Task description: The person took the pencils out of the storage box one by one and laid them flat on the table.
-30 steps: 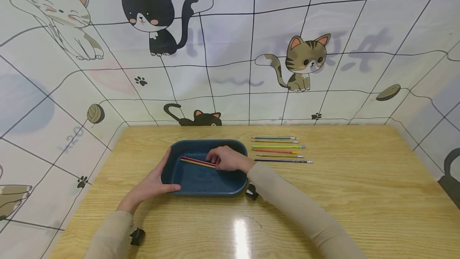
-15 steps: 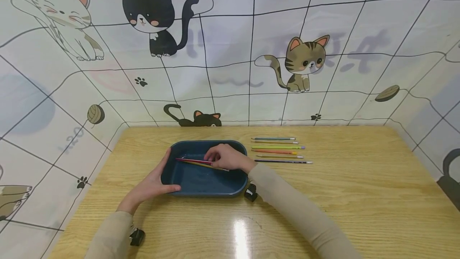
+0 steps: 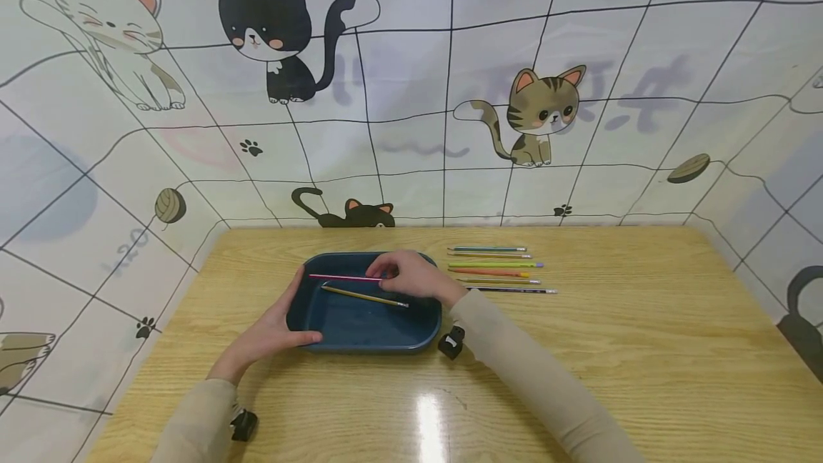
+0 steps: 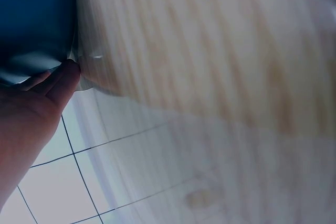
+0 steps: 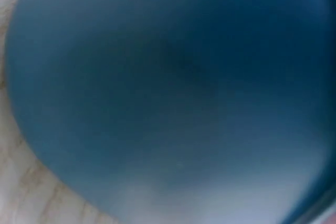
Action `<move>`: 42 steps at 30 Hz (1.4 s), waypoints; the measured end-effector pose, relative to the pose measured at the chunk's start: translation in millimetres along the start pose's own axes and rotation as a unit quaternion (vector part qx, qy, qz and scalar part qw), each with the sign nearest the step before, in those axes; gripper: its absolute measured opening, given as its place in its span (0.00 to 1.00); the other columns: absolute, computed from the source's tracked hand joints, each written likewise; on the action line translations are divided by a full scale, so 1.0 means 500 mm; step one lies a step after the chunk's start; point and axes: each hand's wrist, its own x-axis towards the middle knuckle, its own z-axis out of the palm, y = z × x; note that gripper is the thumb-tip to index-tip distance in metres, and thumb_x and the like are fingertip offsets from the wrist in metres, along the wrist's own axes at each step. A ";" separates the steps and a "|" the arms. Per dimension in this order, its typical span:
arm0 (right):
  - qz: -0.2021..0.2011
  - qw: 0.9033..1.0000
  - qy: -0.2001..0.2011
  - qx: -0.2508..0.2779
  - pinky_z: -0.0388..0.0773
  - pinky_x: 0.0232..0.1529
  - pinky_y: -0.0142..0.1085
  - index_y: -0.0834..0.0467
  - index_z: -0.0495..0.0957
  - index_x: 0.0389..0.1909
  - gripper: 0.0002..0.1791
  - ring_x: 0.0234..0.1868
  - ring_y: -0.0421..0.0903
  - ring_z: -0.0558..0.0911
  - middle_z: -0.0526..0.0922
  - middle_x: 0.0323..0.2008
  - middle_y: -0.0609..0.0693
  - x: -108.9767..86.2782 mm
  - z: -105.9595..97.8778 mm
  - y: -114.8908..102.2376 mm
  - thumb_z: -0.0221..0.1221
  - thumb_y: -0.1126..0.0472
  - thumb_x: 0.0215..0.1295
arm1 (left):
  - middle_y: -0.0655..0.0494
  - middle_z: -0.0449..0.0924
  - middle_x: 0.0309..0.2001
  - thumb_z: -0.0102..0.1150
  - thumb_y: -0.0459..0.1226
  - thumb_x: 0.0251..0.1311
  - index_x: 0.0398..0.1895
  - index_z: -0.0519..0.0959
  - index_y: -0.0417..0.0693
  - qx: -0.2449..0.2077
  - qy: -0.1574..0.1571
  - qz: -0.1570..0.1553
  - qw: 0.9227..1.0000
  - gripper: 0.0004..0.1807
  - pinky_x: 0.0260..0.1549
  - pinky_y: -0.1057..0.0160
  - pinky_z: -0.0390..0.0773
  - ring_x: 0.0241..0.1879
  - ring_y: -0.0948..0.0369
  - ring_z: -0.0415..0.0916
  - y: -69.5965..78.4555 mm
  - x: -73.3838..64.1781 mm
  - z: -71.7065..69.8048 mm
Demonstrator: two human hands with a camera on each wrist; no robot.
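Note:
A dark blue rectangular tray [image 3: 360, 324] sits on the table in the head view. My left hand [image 3: 276, 324] holds its left front corner, with the thumb over the front rim and the fingers along the left side. In the left wrist view the fingers [image 4: 64, 83] lie against the tray's outer wall. My right hand [image 3: 411, 276] pinches a red pencil [image 3: 341, 277] over the tray's far part. Below it a yellowish pencil [image 3: 363, 296] with an eraser end lies slanted inside the tray. Only the blurred tray wall [image 5: 157, 103] fills the right wrist view.
Right of the tray several pencils lie side by side in a column, among them a lime green pencil [image 3: 491, 264], an orange pencil [image 3: 489, 272] and a dark pencil [image 3: 514, 290]. A cat-printed cloth [image 3: 418, 184] stands behind the wooden table [image 3: 611, 341].
The red pencil has come away from the yellowish one and moved toward the tray's far side in my right hand. The yellowish pencil now lies apart in the tray. My left hand stays put.

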 end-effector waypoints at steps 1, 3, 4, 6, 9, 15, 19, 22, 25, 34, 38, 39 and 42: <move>0.000 1.000 0.002 0.001 0.74 0.41 0.31 0.60 0.82 0.48 0.13 0.38 0.40 0.77 0.83 0.42 0.48 -0.002 -0.002 -0.001 0.58 0.70 0.63 | 0.40 0.32 0.76 0.76 0.39 0.46 0.78 0.33 0.57 0.001 0.000 0.000 1.000 0.66 0.62 0.33 0.42 0.72 0.39 0.33 0.000 0.000 0.000; 0.001 1.000 0.006 0.001 0.74 0.43 0.31 0.60 0.82 0.48 0.14 0.38 0.41 0.78 0.83 0.42 0.49 -0.005 -0.005 -0.003 0.59 0.70 0.63 | 0.40 0.32 0.76 0.76 0.39 0.46 0.78 0.33 0.57 0.005 0.000 0.001 1.000 0.66 0.62 0.33 0.42 0.72 0.39 0.33 -0.001 -0.001 0.000; 0.002 1.000 0.008 0.002 0.74 0.43 0.32 0.60 0.82 0.48 0.13 0.38 0.41 0.77 0.83 0.42 0.49 -0.007 -0.007 -0.005 0.59 0.70 0.63 | 0.40 0.32 0.76 0.75 0.39 0.46 0.78 0.33 0.58 0.005 0.000 0.001 1.000 0.66 0.62 0.32 0.42 0.72 0.39 0.33 -0.001 -0.001 0.000; 0.004 1.000 0.011 0.007 0.74 0.42 0.32 0.60 0.82 0.48 0.14 0.37 0.41 0.77 0.83 0.42 0.49 -0.012 -0.011 -0.008 0.59 0.70 0.63 | 0.40 0.32 0.76 0.75 0.39 0.46 0.78 0.33 0.58 0.007 0.000 0.001 1.000 0.66 0.62 0.32 0.42 0.72 0.39 0.33 -0.001 -0.001 0.000; 0.003 1.000 0.014 0.012 0.74 0.41 0.33 0.60 0.82 0.49 0.13 0.36 0.41 0.77 0.83 0.41 0.48 -0.017 -0.016 -0.010 0.59 0.70 0.63 | 0.40 0.31 0.76 0.75 0.39 0.46 0.78 0.33 0.57 0.005 -0.001 0.000 1.000 0.66 0.62 0.32 0.41 0.72 0.39 0.33 0.001 -0.001 0.000; -0.014 0.999 0.025 0.020 0.75 0.42 0.33 0.61 0.81 0.49 0.14 0.37 0.41 0.78 0.83 0.43 0.50 -0.029 -0.022 -0.005 0.59 0.70 0.63 | 0.40 0.32 0.76 0.75 0.39 0.47 0.78 0.33 0.57 0.007 -0.003 -0.004 1.000 0.66 0.62 0.32 0.42 0.72 0.39 0.33 0.005 -0.002 0.000; -0.021 0.999 0.030 0.019 0.75 0.42 0.33 0.62 0.81 0.49 0.14 0.37 0.41 0.78 0.83 0.43 0.50 -0.040 -0.027 -0.003 0.59 0.70 0.63 | 0.40 0.32 0.76 0.75 0.40 0.47 0.78 0.33 0.56 0.008 -0.002 -0.003 1.000 0.66 0.62 0.32 0.42 0.72 0.39 0.34 0.005 -0.002 -0.001; -0.021 0.999 0.034 0.017 0.75 0.41 0.33 0.61 0.81 0.48 0.13 0.36 0.41 0.78 0.83 0.43 0.50 -0.049 -0.031 0.000 0.59 0.70 0.63 | 0.40 0.32 0.76 0.75 0.39 0.47 0.78 0.33 0.55 0.008 -0.001 -0.001 1.000 0.66 0.62 0.32 0.42 0.72 0.38 0.34 0.005 -0.002 -0.001; -0.023 0.999 0.038 0.019 0.75 0.38 0.33 0.62 0.82 0.48 0.13 0.34 0.41 0.76 0.83 0.42 0.50 -0.059 -0.034 0.003 0.59 0.70 0.63 | 0.40 0.32 0.76 0.75 0.39 0.47 0.78 0.33 0.54 0.008 -0.001 0.001 1.000 0.66 0.62 0.32 0.42 0.72 0.38 0.34 0.004 -0.002 0.000; -0.030 0.997 0.060 0.030 0.71 0.30 0.33 0.60 0.82 0.47 0.13 0.28 0.42 0.72 0.82 0.37 0.48 -0.103 -0.046 0.013 0.59 0.70 0.63 | 0.40 0.32 0.76 0.75 0.40 0.47 0.78 0.33 0.56 0.011 -0.001 0.000 1.000 0.66 0.62 0.32 0.42 0.72 0.38 0.33 0.003 -0.002 0.001; -0.035 0.996 0.080 0.024 0.70 0.30 0.34 0.60 0.83 0.46 0.12 0.29 0.43 0.72 0.81 0.34 0.47 -0.118 -0.054 0.015 0.60 0.70 0.61 | 0.40 0.31 0.76 0.75 0.40 0.47 0.78 0.33 0.56 0.016 0.000 0.002 1.000 0.66 0.62 0.31 0.42 0.72 0.38 0.33 0.002 -0.002 0.001; -0.034 0.996 0.084 0.021 0.71 0.30 0.34 0.60 0.83 0.45 0.12 0.29 0.43 0.72 0.80 0.34 0.47 -0.122 -0.056 0.015 0.60 0.70 0.61 | 0.40 0.31 0.76 0.75 0.40 0.47 0.78 0.33 0.57 0.018 0.000 0.003 1.000 0.66 0.61 0.31 0.43 0.72 0.38 0.33 0.001 -0.002 0.001; -0.029 0.995 0.092 0.017 0.74 0.33 0.35 0.60 0.83 0.45 0.12 0.31 0.43 0.74 0.80 0.33 0.47 -0.132 -0.062 0.017 0.60 0.69 0.61 | 0.40 0.31 0.76 0.75 0.40 0.47 0.78 0.33 0.57 0.020 0.001 0.005 1.000 0.66 0.61 0.31 0.43 0.72 0.38 0.33 -0.001 -0.002 0.000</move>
